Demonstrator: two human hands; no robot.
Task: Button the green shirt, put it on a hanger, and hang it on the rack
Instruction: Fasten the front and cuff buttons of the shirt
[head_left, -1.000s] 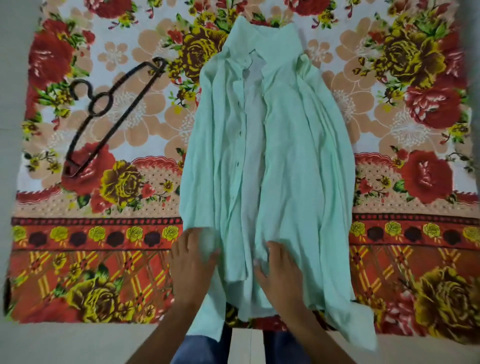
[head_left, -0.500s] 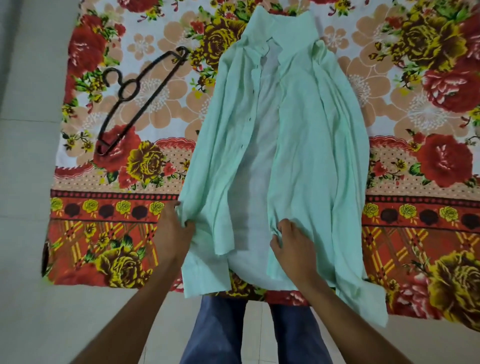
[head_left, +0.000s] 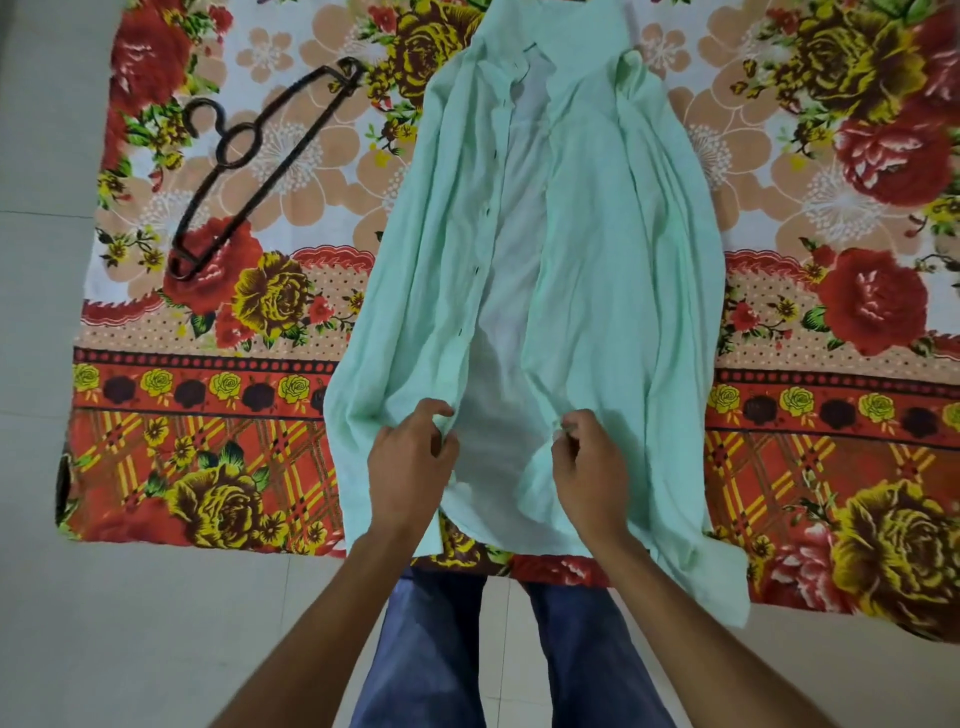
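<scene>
Pinching the green shirt (head_left: 613, 249) near its lower hem with both hands now: my left hand (head_left: 410, 467) is curling its fingers (head_left: 434, 410) onto the edge of the left front panel, the one carrying the row of dark buttons, and my right hand (head_left: 592, 467) is clamping its fingers (head_left: 569, 423) on the edge of the opposite panel. Between my two hands the shirt is lying open, its pale inner lining showing in the gap. Away from my fingers the garment is stretching out flat, collar at the far end, spread on a floral blanket (head_left: 218, 405) that is covering the floor (head_left: 130, 623). Beyond my left hand and off to its outer side, the dark hanger (head_left: 260, 161) is resting on the blanket, well apart from the shirt's left sleeve. Below my wrists, my legs in blue jeans (head_left: 431, 649) are showing at the blanket's near edge.
</scene>
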